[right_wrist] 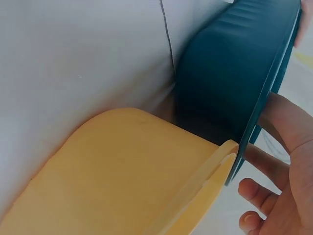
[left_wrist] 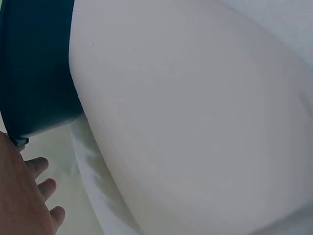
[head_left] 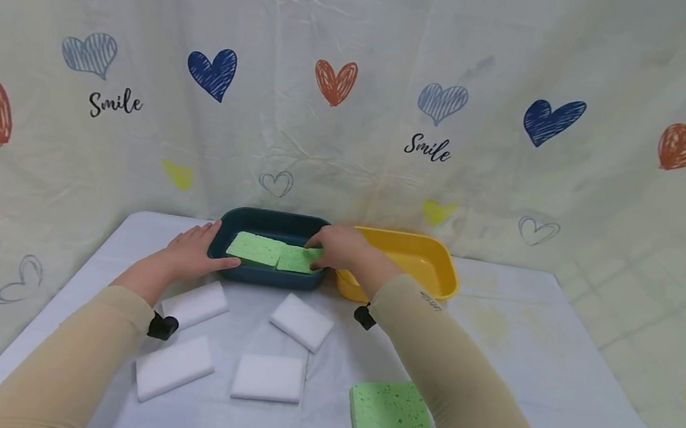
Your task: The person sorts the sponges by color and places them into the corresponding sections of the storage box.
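Observation:
Two light green sponges lie side by side in a dark teal bin (head_left: pixel 267 277), a left sponge (head_left: pixel 254 248) and a right sponge (head_left: pixel 296 259). My right hand (head_left: pixel 342 249) reaches over the bin's right end, thumb and index finger pinching the right sponge's edge. In the right wrist view those two fingers pass behind the teal rim (right_wrist: pixel 266 98), which hides the sponge; the other fingers stay outside. My left hand (head_left: pixel 191 254) rests at the teal bin's left end, fingers extended and thumb along the front rim. The left wrist view shows its fingertips (left_wrist: pixel 47 188) beside the bin's wall.
A yellow bin (head_left: pixel 436 280) stands against the teal one on the right. Several white sponges (head_left: pixel 268 378) lie on the white-covered table (head_left: pixel 527 373) in front. Another green sponge (head_left: pixel 388 410) lies near my right forearm. A hanging cloth with printed hearts (head_left: pixel 362 153) closes off the back.

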The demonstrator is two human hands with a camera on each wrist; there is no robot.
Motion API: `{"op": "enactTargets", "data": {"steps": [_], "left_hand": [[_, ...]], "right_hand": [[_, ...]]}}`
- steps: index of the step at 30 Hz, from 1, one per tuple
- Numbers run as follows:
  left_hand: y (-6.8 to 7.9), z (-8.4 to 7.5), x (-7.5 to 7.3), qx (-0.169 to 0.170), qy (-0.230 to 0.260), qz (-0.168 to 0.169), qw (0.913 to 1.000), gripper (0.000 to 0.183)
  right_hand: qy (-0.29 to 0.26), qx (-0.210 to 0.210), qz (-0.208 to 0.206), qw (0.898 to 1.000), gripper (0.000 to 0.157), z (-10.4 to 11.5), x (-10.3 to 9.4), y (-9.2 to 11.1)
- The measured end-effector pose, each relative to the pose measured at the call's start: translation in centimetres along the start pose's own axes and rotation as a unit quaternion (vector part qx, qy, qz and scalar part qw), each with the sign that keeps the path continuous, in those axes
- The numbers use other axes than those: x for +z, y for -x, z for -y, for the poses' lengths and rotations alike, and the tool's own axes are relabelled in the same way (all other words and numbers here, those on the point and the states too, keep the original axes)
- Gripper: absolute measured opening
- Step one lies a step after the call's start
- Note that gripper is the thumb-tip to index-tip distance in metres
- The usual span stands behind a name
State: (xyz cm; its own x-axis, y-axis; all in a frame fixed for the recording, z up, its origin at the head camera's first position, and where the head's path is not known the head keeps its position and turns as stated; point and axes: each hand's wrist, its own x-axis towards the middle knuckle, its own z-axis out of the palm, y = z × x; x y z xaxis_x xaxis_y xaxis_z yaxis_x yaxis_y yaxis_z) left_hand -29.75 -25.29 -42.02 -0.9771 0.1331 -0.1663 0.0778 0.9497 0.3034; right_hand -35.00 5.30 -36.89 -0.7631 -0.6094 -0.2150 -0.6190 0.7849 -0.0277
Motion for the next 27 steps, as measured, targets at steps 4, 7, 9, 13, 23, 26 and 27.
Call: {"op": "enactTargets", "data": {"steps": [4, 7, 9, 13, 23, 26, 27], "left_hand": [[-0.1, 0.2, 0.1, 0.001, -0.002, 0.001, 1.0, 0.118], [-0.3, 0.4, 0.2, 0.005, -0.003, 0.002, 1.0, 0.12], [-0.4, 0.4, 0.3, 0.005, -0.001, 0.003, 1.0, 0.12], [-0.4, 0.4, 0.3, 0.006, 0.0, 0.004, 1.0, 0.121], [-0.3, 0.5, 0.3, 0.006, -0.002, 0.007, 1.0, 0.121], [-0.2, 0.4, 0.2, 0.008, -0.004, 0.006, 0.9999, 0.12], [-0.2, 0.3, 0.2, 0.008, -0.003, 0.005, 0.9999, 0.119]], "right_hand": [[-0.017, 0.004, -0.015, 1.0, 0.047, -0.1, 0.0, 0.4], [-0.035, 0.007, -0.024, 0.999, 0.048, -0.2, -0.1, 1.0], [-0.046, 0.009, -0.028, 0.999, 0.049, -0.3, -0.2, 1.4], [-0.078, 0.01, -0.041, 0.996, 0.051, -0.5, -0.2, 2.2], [-0.135, 0.024, -0.07, 0.988, 0.05, -1.8, 0.3, 5.1], [-0.141, 0.024, -0.07, 0.987, 0.05, -2.3, 0.5, 6.6], [-0.137, 0.025, -0.07, 0.988, 0.05, -2.5, 0.5, 7.1]]}}
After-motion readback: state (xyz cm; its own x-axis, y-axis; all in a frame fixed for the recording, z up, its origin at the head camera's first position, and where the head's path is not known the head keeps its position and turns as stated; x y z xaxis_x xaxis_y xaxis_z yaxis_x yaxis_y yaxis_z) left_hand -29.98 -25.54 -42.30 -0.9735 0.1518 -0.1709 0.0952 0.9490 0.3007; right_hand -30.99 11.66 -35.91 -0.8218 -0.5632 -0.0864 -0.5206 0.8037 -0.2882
